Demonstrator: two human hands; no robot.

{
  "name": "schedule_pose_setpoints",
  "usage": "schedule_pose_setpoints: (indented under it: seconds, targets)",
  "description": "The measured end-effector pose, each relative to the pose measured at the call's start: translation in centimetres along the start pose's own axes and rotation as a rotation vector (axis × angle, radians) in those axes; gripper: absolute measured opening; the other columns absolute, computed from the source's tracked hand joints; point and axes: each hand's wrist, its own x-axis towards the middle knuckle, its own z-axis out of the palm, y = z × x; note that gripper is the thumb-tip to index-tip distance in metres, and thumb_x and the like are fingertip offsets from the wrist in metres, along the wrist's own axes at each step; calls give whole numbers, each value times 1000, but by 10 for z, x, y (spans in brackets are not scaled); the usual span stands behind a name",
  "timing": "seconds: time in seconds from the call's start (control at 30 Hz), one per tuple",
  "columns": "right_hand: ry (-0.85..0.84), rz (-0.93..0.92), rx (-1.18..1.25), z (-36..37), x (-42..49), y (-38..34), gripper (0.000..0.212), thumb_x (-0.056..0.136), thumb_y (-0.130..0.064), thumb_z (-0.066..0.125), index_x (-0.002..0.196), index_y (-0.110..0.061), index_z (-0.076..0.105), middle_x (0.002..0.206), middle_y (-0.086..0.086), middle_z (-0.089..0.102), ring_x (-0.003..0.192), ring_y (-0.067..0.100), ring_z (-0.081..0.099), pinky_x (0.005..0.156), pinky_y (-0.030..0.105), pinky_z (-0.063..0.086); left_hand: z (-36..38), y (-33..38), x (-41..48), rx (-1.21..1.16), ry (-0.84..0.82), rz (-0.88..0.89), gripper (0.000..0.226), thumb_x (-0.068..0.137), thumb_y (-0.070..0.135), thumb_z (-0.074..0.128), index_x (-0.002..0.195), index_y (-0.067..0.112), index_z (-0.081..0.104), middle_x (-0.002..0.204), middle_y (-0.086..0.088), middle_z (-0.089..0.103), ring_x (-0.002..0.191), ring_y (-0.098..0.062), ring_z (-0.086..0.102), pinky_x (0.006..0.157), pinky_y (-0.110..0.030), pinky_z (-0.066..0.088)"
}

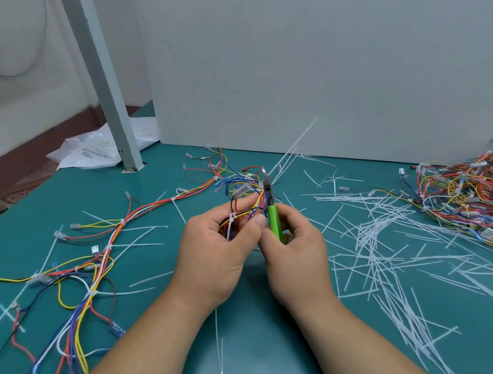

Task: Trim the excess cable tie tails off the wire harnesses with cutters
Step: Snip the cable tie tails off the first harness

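1. Teal tabletop [253, 350], frame centre: left hand [212, 249] curled round wire bundle [250, 197], white tie [231, 222] showing.
2. Beside it, right hand [299, 253] gripping green cutters [273, 217], tip up.
3. Advice: cut flush at tie head, clear of wires.

We see bare teal worktop [251, 320] open at the near middle. Strewn white cut tie tails [371, 235] crowd the right, a sprawling multicoloured wire harness [107, 247] the left, and a white panel [317, 61] stands behind.

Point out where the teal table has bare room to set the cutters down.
Bare teal table lies between the grey post and the spread multicoloured wire harness. Crowded: white cut tie tails right, tangled harness heap far right.
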Motion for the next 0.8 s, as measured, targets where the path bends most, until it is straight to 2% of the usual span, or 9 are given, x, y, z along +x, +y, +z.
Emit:
schedule_pose_setpoints:
  seconds: [0.07, 0.17, 0.27, 0.4, 0.5, 0.57, 0.67, 0.73, 0.8]
  targets:
    - [5, 14, -7, 0, 1, 1, 7, 86, -26, 73, 93, -27, 72, 74, 2, 66, 60, 8, 48, 59, 25, 46, 1, -1, 0, -1, 12, 1, 34, 91, -1, 71, 99, 32, 77, 85, 10, 78, 73, 1, 66, 72, -10, 51]
    - [14, 18, -39, 1, 1, 2, 11, 89, -16, 75, 92, -26, 71, 72, -2, 64, 59, 5, 47, 58, 21, 45, 0, -2, 1, 7, 65, 14, 35, 91, 3, 72, 95, 37, 79, 79, 9, 74, 69, -1, 61, 71, -11, 51]
    - [-2, 8, -62, 2, 0, 1, 14, 89, -15, 76, 93, -27, 69, 75, -4, 65, 60, 3, 49, 60, 18, 45, -2, 0, 2, 50, 82, 61, 33, 91, 5, 71, 102, 35, 75, 87, 18, 77, 74, 6, 64, 73, -8, 50]
    - [-20, 11, -48, 2, -2, 0, 20, 89, -16, 77, 105, -25, 69, 85, -8, 70, 66, 1, 56, 65, 12, 46, -3, 0, 1, 31, 68, 79, 30, 91, 7, 71, 105, 34, 75, 96, 16, 78, 83, 4, 69, 77, -9, 51]
    - [-15, 8, -21, 2, -3, -1, 22, 91, -16, 78, 109, -25, 69, 90, -6, 71, 69, 0, 58, 67, 11, 46, -2, 1, 0, 12, 39, 81, 37, 91, 7, 70, 100, 42, 79, 93, 16, 78, 80, 5, 67, 77, -9, 51]
    - [-11, 3, -17, 1, -2, -1, 16, 92, -17, 76, 105, -24, 70, 84, -4, 70, 67, 3, 55, 66, 17, 47, -2, 1, 0, 9, 22, 80, 43, 92, 4, 70, 100, 45, 78, 90, 17, 78, 78, 6, 65, 76, -9, 51]
    - [-24, 20, -30, 1, 0, 0, 9, 94, -18, 74, 102, -21, 72, 81, 5, 69, 65, 13, 53, 66, 32, 50, -1, 0, 1, 11, 47, 73, 38, 92, 0, 69, 100, 36, 77, 91, 18, 78, 79, 7, 66, 76, -8, 50]
    - [-34, 31, -31, 1, 0, 0, 8, 94, -18, 74, 102, -21, 74, 83, 6, 71, 71, 27, 59, 70, 38, 54, -1, -1, 1, 14, 65, 66, 37, 91, -1, 70, 102, 35, 74, 92, 18, 77, 80, 8, 67, 76, -8, 50]
    - [-41, 33, -19, 1, -1, -1, 8, 95, -20, 74, 103, -21, 74, 86, 7, 73, 79, 33, 63, 74, 45, 56, 0, -1, 1, 23, 55, 69, 38, 92, -2, 69, 104, 34, 73, 91, 19, 77, 79, 8, 67, 76, -8, 50]
